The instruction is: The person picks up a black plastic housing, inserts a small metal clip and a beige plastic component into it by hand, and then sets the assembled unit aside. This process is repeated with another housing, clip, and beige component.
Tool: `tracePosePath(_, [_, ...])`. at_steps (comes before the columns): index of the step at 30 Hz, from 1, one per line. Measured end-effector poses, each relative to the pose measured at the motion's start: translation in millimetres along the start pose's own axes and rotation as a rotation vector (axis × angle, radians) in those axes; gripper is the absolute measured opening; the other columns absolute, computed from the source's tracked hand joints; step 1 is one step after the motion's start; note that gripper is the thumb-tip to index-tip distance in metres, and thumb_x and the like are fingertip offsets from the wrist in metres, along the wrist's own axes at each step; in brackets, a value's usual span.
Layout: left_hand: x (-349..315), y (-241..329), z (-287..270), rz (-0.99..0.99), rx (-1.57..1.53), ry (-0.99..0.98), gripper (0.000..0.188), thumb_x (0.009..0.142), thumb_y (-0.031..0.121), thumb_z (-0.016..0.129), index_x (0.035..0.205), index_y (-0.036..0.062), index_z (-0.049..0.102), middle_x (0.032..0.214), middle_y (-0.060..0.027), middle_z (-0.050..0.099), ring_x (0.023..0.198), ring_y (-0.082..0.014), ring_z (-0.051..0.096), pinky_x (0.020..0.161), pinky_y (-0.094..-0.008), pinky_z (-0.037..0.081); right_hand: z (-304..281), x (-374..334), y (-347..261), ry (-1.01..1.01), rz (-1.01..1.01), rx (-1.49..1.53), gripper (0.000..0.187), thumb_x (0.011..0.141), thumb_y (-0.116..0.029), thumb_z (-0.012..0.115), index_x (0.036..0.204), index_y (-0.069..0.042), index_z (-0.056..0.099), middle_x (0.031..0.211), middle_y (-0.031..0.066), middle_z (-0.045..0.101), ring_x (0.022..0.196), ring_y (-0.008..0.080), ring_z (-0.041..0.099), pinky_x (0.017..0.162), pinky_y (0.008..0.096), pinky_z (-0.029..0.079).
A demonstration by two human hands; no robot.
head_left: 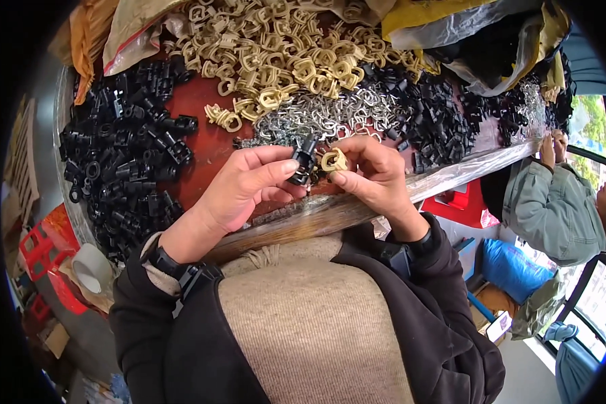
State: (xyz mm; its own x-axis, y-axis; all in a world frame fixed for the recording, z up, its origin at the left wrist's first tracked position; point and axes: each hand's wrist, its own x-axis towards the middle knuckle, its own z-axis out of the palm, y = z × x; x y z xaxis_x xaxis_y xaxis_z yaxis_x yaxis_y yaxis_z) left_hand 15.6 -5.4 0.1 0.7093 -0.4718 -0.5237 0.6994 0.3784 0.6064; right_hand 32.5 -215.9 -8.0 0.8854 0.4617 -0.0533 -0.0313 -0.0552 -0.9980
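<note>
My left hand (246, 185) is closed on a black plastic fitting (304, 161), held upright between thumb and fingers above the table's near edge. Just to its right, my right hand (377, 176) pinches a beige plastic clip (334, 160) shaped like a ring with a gap. Fitting and clip are close together; whether they touch I cannot tell. Beyond my hands lies a pile of small bent metal clips (343, 111). Behind that rises a heap of the same beige clips (269, 57).
Black fittings (124, 158) are heaped at the left, and small black parts (431, 118) at the right. The red tabletop (198, 101) has a plastic-wrapped near edge (303, 223). A co-worker (555, 209) stands at the far right. A roll of tape (91, 268) is at lower left.
</note>
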Motion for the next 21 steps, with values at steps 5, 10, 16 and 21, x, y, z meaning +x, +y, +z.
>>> tracePosePath(5, [0.0, 0.1, 2.3, -0.051, 0.053, -0.020, 0.036, 0.079, 0.016, 0.054, 0.109, -0.0033, 0.046, 0.088, -0.0107, 0.059, 0.073, -0.0147, 0.059, 0.062, -0.0218, 0.048, -7.4, 6.8, 4.2, -0.055, -0.311, -0.306, 0.028, 0.073, -0.008, 0.064, 0.095, 0.003, 0.051, 0.080, 0.0024, 0.055, 0.067, 0.0045, 0.048, 0.057, 0.0164, 0.037])
tracePosePath(10, [2.0, -2.7, 3.1, -0.030, 0.059, -0.056, 0.039, 0.079, 0.016, 0.055, 0.111, -0.0032, 0.045, 0.090, -0.0095, 0.059, 0.073, -0.0130, 0.059, 0.063, -0.0214, 0.048, 0.4, 3.1, 9.7, 0.071, -0.234, -0.081, 0.024, 0.072, -0.013, 0.065, 0.088, 0.002, 0.054, 0.065, -0.0008, 0.051, 0.053, 0.0046, 0.045, 0.046, 0.0173, 0.035])
tracePosePath(16, [5.3, -5.4, 3.2, -0.035, 0.046, -0.076, 0.037, 0.079, 0.015, 0.055, 0.110, -0.0032, 0.047, 0.092, -0.0084, 0.058, 0.074, -0.0124, 0.058, 0.064, -0.0206, 0.047, -4.0, 1.9, 0.6, -0.021, -0.101, -0.203, 0.026, 0.072, -0.011, 0.064, 0.092, 0.002, 0.052, 0.068, 0.0003, 0.053, 0.057, 0.0040, 0.047, 0.049, 0.0168, 0.037])
tracePosePath(21, [3.7, -5.5, 4.5, -0.033, 0.072, -0.097, 0.034, 0.080, 0.014, 0.055, 0.108, -0.0031, 0.048, 0.092, -0.0076, 0.058, 0.075, -0.0123, 0.058, 0.064, -0.0202, 0.047, -1.4, 3.0, 1.6, -0.084, -0.193, -0.306, 0.028, 0.072, -0.009, 0.063, 0.094, 0.001, 0.050, 0.066, -0.0004, 0.054, 0.054, 0.0029, 0.047, 0.045, 0.0161, 0.034])
